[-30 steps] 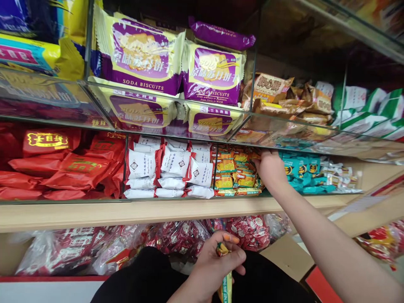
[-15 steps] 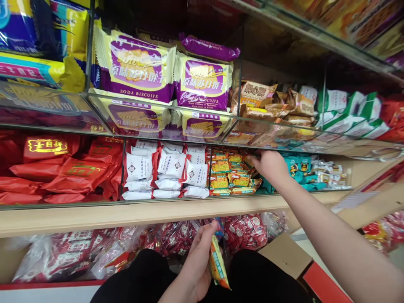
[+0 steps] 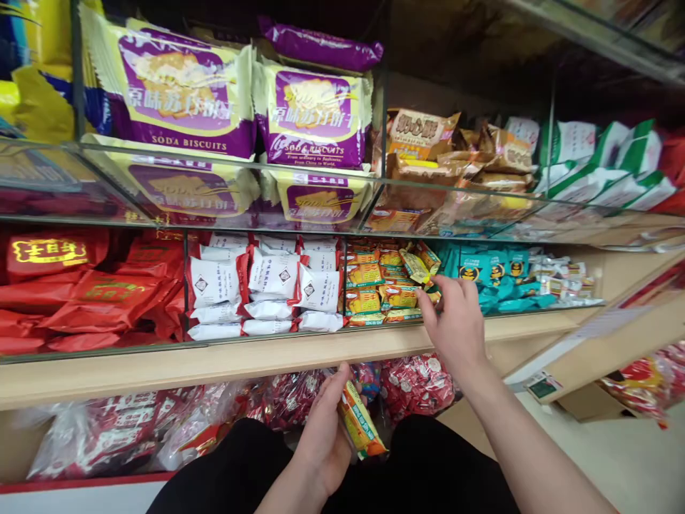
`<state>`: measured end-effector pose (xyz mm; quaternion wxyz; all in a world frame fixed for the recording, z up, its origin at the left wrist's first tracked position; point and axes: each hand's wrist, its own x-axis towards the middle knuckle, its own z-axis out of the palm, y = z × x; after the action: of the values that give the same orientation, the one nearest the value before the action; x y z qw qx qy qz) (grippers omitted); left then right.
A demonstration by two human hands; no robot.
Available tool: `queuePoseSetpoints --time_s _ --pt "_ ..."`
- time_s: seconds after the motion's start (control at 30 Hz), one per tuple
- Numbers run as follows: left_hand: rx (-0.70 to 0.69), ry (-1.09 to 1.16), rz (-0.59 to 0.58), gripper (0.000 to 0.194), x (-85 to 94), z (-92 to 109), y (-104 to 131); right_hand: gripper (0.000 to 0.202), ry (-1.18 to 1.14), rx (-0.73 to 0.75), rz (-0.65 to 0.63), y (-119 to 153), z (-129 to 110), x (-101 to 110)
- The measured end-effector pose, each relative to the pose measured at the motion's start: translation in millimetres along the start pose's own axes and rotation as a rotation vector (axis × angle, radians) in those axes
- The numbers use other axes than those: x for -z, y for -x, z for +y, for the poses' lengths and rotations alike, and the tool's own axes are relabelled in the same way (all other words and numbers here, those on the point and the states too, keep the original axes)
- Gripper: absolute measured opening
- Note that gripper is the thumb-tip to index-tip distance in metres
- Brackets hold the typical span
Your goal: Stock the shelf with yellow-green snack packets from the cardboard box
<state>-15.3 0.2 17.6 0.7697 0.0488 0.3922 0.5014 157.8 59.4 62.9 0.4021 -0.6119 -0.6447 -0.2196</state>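
Observation:
Below the wooden shelf edge, my left hand [image 3: 325,433] is closed around a small yellow-and-green snack packet [image 3: 359,421]. My right hand [image 3: 454,318] is at the front of the lower shelf, its thumb and fingers apart, with nothing visible held between them. Its fingertips are beside the stack of small orange-yellow packets [image 3: 364,275]. One yellow packet [image 3: 416,266] lies tilted on top of that stack, just above the fingertips. Teal packets [image 3: 497,268] are to the right of the stack, and white packets with red ends [image 3: 272,273] are to its left.
Purple soda biscuit packs [image 3: 315,114] fill the compartment above, behind a clear front panel [image 3: 214,189]. Red packets [image 3: 107,285] lie at the lower left. A wooden ledge [image 3: 160,370] runs across in front, with bagged snacks [image 3: 417,382] under it.
My right hand has drawn back from inside the orange-yellow compartment to its front, and its fingers now show. The view has shifted somewhat. My left hand still holds its packet.

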Motion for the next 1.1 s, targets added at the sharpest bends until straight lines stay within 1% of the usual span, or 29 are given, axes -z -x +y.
queuePoseSetpoints --time_s 0.03,0.1,0.17,0.23,0.33,0.4,0.47,0.57,0.67,0.73,0.83,0.9,0.93,0.97,1.0,1.03,1.1 --pt "0.0 -0.012 -0.01 0.021 -0.6 -1 -1 0.033 0.053 -0.006 0.001 -15 6 -3" --pt "-0.003 -0.031 -0.02 0.019 -2.0 -3 -2 0.032 0.148 -0.001 -0.067 -41 14 -8" --pt "0.004 -0.048 -0.009 0.018 -3.1 -3 -2 0.026 0.225 0.023 -0.16 -58 18 -12" --pt "0.016 -0.061 -0.006 0.018 -3.4 -3 -2 0.023 0.262 0.005 -0.2 -67 19 -13" --pt "0.022 -0.064 -0.032 0.017 -2.8 -4 0 0.028 0.253 -0.154 -0.185 -76 16 -13" --pt "0.029 -0.06 -0.051 0.017 -2.6 -4 1 0.029 0.27 -0.234 -0.207 -80 13 -13" --pt "0.024 -0.043 -0.048 0.017 -2.7 -5 2 0.026 0.327 -0.232 -0.27 -82 10 -13" --pt "0.004 -0.007 -0.059 0.017 -3.0 -5 3 0.024 0.436 -0.18 -0.362 -83 5 -13" --pt "0.039 0.036 -0.121 0.022 -2.5 -1 4 0.026 0.508 -0.163 -0.366 -84 3 -12" --pt "0.068 0.066 -0.146 0.024 -2.1 2 4 0.03 0.498 -0.172 -0.365 -87 4 -10" --pt "0.048 0.095 -0.115 0.018 -2.1 4 2 0.039 0.424 -0.2 -0.346 -91 6 -3" --pt "-0.002 0.104 -0.081 0.014 -2.3 4 1 0.041 0.338 -0.19 -0.26 -83 3 7" --pt "-0.029 0.113 -0.063 0.013 -2.3 4 0 0.039 0.255 -0.177 -0.216 -72 -1 12" --pt "-0.055 0.128 -0.047 0.012 -2.2 3 -1 0.036 0.134 -0.175 -0.199 -57 -7 17" --pt "-0.075 0.146 -0.03 0.013 -2.1 3 -1 0.032 -0.016 -0.188 -0.207 -38 -14 21" --pt "-0.091 0.164 -0.017 0.013 -1.9 3 -2 0.03 -0.202 -0.227 -0.265 -15 -22 24" --pt "-0.115 0.192 -0.013 0.013 -1.4 2 -2 0.032 -0.549 -0.423 -0.443 34 -38 26"
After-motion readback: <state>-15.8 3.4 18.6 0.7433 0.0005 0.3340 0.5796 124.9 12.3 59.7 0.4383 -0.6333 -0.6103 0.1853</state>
